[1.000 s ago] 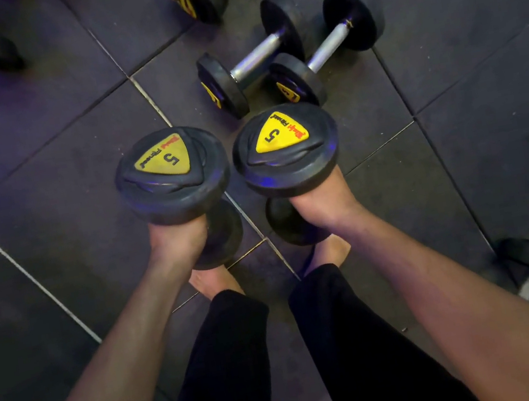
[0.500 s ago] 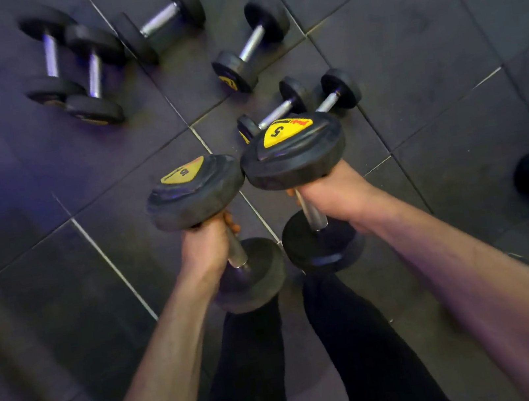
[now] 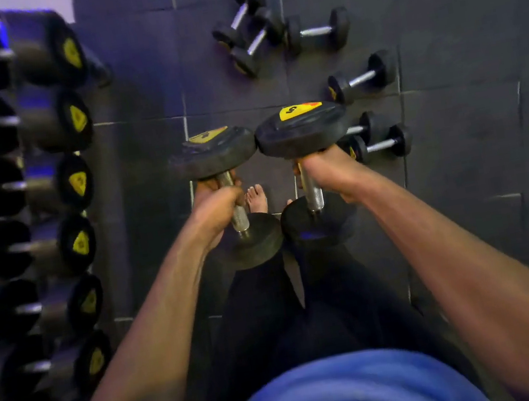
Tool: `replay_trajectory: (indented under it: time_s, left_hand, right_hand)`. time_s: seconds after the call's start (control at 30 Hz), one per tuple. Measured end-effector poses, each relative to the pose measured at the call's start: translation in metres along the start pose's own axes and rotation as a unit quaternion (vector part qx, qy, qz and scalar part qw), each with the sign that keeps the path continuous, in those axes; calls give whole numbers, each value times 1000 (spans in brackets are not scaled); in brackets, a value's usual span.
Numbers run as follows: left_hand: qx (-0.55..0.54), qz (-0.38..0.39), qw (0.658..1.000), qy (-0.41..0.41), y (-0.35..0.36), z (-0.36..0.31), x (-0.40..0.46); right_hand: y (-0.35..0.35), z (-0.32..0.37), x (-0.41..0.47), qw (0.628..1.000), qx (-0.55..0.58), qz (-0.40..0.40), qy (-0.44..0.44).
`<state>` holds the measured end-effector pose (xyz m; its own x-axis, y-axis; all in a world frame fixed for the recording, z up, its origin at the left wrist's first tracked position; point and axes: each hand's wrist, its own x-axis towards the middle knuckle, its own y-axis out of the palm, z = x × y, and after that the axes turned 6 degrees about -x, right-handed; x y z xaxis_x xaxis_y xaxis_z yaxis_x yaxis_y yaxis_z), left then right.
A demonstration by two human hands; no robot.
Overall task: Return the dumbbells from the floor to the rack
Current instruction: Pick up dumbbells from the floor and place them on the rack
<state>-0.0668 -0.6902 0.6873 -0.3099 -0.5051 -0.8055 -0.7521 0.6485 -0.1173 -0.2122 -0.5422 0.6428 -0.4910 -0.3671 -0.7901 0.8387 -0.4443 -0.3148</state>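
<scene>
My left hand (image 3: 213, 205) grips the steel handle of a black dumbbell (image 3: 214, 152) with a yellow triangular label. My right hand (image 3: 328, 173) holds a matching dumbbell (image 3: 302, 130) marked 5. Both are held upright in front of me, above my legs, and their upper heads touch. The rack (image 3: 30, 216) runs down the left edge, loaded with a column of larger black dumbbells with yellow labels; it is blurred. Several small dumbbells lie on the floor ahead and to the right, among them a dumbbell (image 3: 360, 79) near my right hand's weight.
Dark rubber floor tiles (image 3: 470, 133) cover the room. A group of small dumbbells (image 3: 250, 34) lies at the top centre, another pair (image 3: 380, 142) sits right of my right hand. My bare foot (image 3: 257, 198) shows between the held weights.
The view has swung left and risen, bringing the rack into sight on the left. Both held dumbbells stay gripped, now tilted more upright with handles visible; the floor dumbbells appear farther right.
</scene>
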Motion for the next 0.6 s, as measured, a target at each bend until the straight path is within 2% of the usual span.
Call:
replay_trajectory:
  time_s: [0.13,0.3,0.4,0.47,0.6]
  left_hand:
    - [-141,-18,989,-30,-68,27,-62]
    - [-265,-133,955,21,-124,89,-157]
    - [-333,-209,917,65,-149,139,-210]
    - [-376,-264,884,81,-167,176,-242]
    - [-472,-362,799,84,-196,248,-308]
  right_hand:
    - [20,51,-56,981,-149,100,-78]
    - [81,93,-105,919,-284,212,-175]
    - [138,107,-142,861,-350,275,-247]
    - [178,119,-196,812,-414,282,-300]
    - [256,108,-289,715,-493,302,-393]
